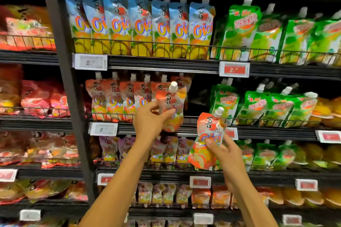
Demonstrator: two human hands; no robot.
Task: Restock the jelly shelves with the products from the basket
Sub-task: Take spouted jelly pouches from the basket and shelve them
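- The right hand (226, 150) is nearest, with fingers and thumb pinching the lower orange pouch (204, 145) around its middle. It holds the pouch tilted, cap up, in front of the shelf below the target one.
- The left hand (149, 122) is a little further in. Its fingers are curled round the raised orange pouch (172, 105), gripping it low on the body with the white cap on top.
- The raised orange pouch sits just in front of the right end of the matching orange row (118, 97), above the wire rail (114, 114). The basket is not in view.
- My reading is that the step in hand is seating this pouch. It should be lifted clear of the rail, slid into the dark gap (198, 96) beside the row, and set down upright with the label facing out.
- The base should drop behind the rail so the soft pouch cannot slump forward. The second pouch can then follow beside it.
- The pouches should be kept off the green pouches (267, 105) to the right, which are a different flavour.
- Highest, the blue-and-yellow pouches (138, 24) fill their shelf.
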